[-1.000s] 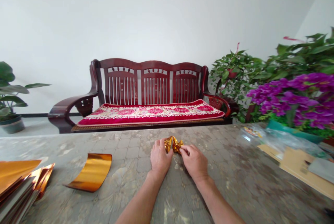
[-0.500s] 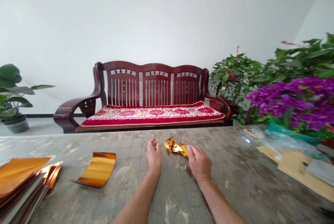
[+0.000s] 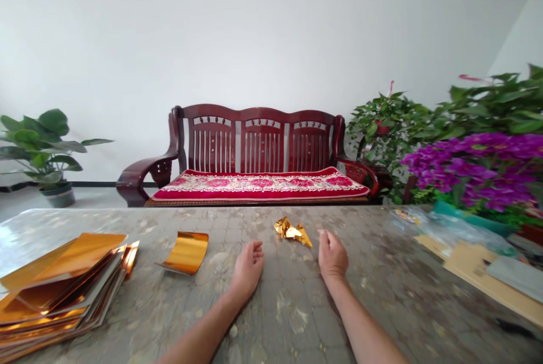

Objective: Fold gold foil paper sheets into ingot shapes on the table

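A crumpled piece of shiny gold foil paper (image 3: pixel 292 231) lies on the table between my two hands, toward the far side. My left hand (image 3: pixel 249 268) rests on its edge to the near left of the foil, fingers curled in and nothing in them. Right of the foil, a small gap away, my right hand (image 3: pixel 333 255) rests with thumb and fingers drawn together, holding nothing visible. One curved sheet of gold foil paper (image 3: pixel 187 252) sits farther left. Beyond it, at the left edge, is a stack of gold foil sheets (image 3: pixel 80 259).
The patterned table (image 3: pixel 271 318) spans the foreground. Plastic bags (image 3: pixel 464 231), a brown cardboard piece (image 3: pixel 470 262), a dark object (image 3: pixel 513 327) and potted purple flowers (image 3: pixel 479 168) stand or lie on the right. Behind is a wooden bench (image 3: pixel 258 143); a potted plant (image 3: pixel 59 194) stands left.
My right hand has let go of the crumpled foil and moved off to its right. My left hand has drawn back toward me. The view has turned somewhat left.
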Demonstrator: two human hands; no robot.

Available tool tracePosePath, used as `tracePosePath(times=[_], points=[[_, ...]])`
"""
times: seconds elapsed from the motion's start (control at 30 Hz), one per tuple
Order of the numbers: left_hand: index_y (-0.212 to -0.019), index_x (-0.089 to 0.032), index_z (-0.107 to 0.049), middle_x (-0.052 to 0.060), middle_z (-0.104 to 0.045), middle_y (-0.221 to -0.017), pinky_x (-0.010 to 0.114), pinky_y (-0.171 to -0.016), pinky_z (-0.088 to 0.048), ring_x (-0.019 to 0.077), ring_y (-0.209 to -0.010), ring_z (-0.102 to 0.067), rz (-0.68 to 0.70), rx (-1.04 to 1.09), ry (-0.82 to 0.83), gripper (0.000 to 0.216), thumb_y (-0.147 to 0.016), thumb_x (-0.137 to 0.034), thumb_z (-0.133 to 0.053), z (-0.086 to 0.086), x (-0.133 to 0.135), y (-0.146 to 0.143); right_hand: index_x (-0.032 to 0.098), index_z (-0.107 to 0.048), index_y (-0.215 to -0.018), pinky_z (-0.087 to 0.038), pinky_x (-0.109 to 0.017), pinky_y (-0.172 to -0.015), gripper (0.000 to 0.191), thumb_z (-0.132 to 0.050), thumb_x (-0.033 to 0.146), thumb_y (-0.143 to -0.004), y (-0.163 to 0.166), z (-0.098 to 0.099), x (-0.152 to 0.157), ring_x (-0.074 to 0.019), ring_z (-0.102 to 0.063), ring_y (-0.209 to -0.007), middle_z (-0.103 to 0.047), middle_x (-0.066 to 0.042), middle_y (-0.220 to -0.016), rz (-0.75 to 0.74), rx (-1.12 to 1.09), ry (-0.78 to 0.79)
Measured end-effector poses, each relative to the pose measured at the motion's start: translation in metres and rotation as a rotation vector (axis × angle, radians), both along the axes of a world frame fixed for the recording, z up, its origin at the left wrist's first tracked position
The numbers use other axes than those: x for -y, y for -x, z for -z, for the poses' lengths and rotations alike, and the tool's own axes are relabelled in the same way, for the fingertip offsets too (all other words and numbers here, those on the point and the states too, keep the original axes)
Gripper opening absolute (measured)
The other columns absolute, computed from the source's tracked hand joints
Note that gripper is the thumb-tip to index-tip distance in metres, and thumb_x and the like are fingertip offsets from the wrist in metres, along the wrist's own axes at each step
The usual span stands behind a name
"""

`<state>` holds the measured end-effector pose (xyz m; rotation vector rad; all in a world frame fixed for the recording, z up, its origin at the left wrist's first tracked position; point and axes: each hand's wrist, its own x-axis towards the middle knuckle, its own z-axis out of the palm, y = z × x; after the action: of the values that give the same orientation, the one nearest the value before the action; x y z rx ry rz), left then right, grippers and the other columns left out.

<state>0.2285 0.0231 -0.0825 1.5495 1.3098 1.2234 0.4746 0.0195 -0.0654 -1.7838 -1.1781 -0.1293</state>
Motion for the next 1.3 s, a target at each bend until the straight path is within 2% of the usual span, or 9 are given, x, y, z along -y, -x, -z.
tracePosePath(times=[0.13,0.27,0.33,0.43,0.6,0.8,0.97,1.07,1.3], points=[[-0.098,-0.014,-0.066,0.005,-0.068,-0.089,0.028,-0.078,-0.052,0.0161,-0.08,-0.065,0.107,-0.019,-0.02,0.031,-0.068,-0.009,-0.058,0.001,0.028,0.024,0.014,-0.073,-0.1,-0.043,-0.029,-0.071,0.059,-0.023,0.045,-0.096,0.021,0.0,0.012,-0.0231,-0.064,-0.085,-0.072,-0.015,-0.1,-0.048,-0.029,-0.056],[-0.093,-0.017,-0.067,0.003,-0.067,-0.08,0.027,-0.069,-0.049,0.0178,-0.074,-0.063,0.165,-0.049,-0.028,0.022,-0.083,-0.031,-0.054,-0.003,0.05,0.045,0.021,-0.074,-0.093,-0.044,-0.025,-0.08,0.05,-0.03,0.045,-0.097,0.073,-0.001,0.033,-0.0189,-0.065,-0.089,-0.072,-0.008,-0.094,-0.311,0.049,-0.072],[-0.081,-0.018,-0.065,0.001,-0.065,-0.071,0.027,-0.066,-0.047,0.0179,-0.07,-0.061,0.129,-0.083,-0.048,0.028,-0.089,-0.038,-0.048,-0.008,0.055,0.06,0.022,-0.074,-0.092,-0.043,-0.023,-0.079,0.041,-0.038,0.041,-0.098,0.099,-0.003,0.042,-0.0166,-0.065,-0.085,-0.071,-0.006,-0.086,-0.574,0.184,-0.009],[-0.075,-0.019,-0.063,0.002,-0.065,-0.073,0.028,-0.07,-0.046,0.0188,-0.073,-0.06,-0.039,-0.21,-0.179,0.031,-0.09,-0.044,-0.05,-0.02,0.054,0.091,0.024,-0.073,-0.089,-0.042,-0.021,-0.075,0.035,-0.04,0.031,-0.098,0.125,-0.009,0.047,-0.0147,-0.065,-0.083,-0.07,-0.003,-0.085,-0.767,0.33,0.18],[-0.094,-0.025,-0.067,0.004,-0.069,-0.098,0.037,-0.09,-0.043,0.0253,-0.098,-0.06,-0.32,-0.598,-0.426,0.024,-0.091,-0.038,-0.048,-0.037,0.04,0.15,0.026,-0.073,-0.092,-0.042,-0.022,-0.075,0.031,-0.043,0.026,-0.095,0.145,-0.013,0.024,-0.0152,-0.067,-0.091,-0.074,-0.002,-0.097,-0.621,0.249,0.382],[-0.121,-0.017,-0.059,0.015,-0.054,-0.13,0.049,-0.103,-0.037,0.0341,-0.121,-0.049,-0.598,-0.911,-0.361,0.046,-0.086,-0.046,-0.053,-0.02,0.026,0.179,0.031,-0.074,-0.095,-0.043,-0.026,-0.073,0.027,-0.048,0.025,-0.09,0.16,-0.01,0.004,-0.0193,-0.068,-0.095,-0.076,0.0,-0.101,-0.537,0.229,0.441],[-0.129,-0.018,-0.054,0.016,-0.05,-0.134,0.048,-0.104,-0.038,0.0334,-0.125,-0.048,-0.585,-0.906,-0.221,0.06,-0.078,-0.05,-0.062,-0.013,0.02,0.173,0.03,-0.075,-0.098,-0.044,-0.03,-0.068,0.027,-0.053,0.026,-0.084,0.163,-0.013,-0.007,-0.0248,-0.071,-0.088,-0.077,-0.003,-0.09,-0.505,0.164,0.517],[-0.132,-0.019,-0.052,0.015,-0.049,-0.136,0.049,-0.105,-0.038,0.0342,-0.125,-0.047,-0.561,-0.881,-0.195,0.068,-0.072,-0.047,-0.068,-0.015,0.02,0.17,0.03,-0.073,-0.105,-0.045,-0.031,-0.07,0.031,-0.048,0.026,-0.086,0.17,-0.013,-0.019,-0.0254,-0.07,-0.094,-0.077,-0.003,-0.099,-0.515,0.113,0.517],[-0.133,-0.019,-0.052,0.015,-0.047,-0.135,0.049,-0.105,-0.04,0.0349,-0.125,-0.047,-0.538,-0.72,-0.236,0.069,-0.069,-0.039,-0.071,-0.005,0.026,0.173,0.026,-0.066,-0.116,-0.047,-0.028,-0.082,0.035,-0.044,0.024,-0.089,0.211,-0.005,-0.022,-0.0178,-0.066,-0.096,-0.07,-0.002,-0.113,-0.642,0.023,0.353]])
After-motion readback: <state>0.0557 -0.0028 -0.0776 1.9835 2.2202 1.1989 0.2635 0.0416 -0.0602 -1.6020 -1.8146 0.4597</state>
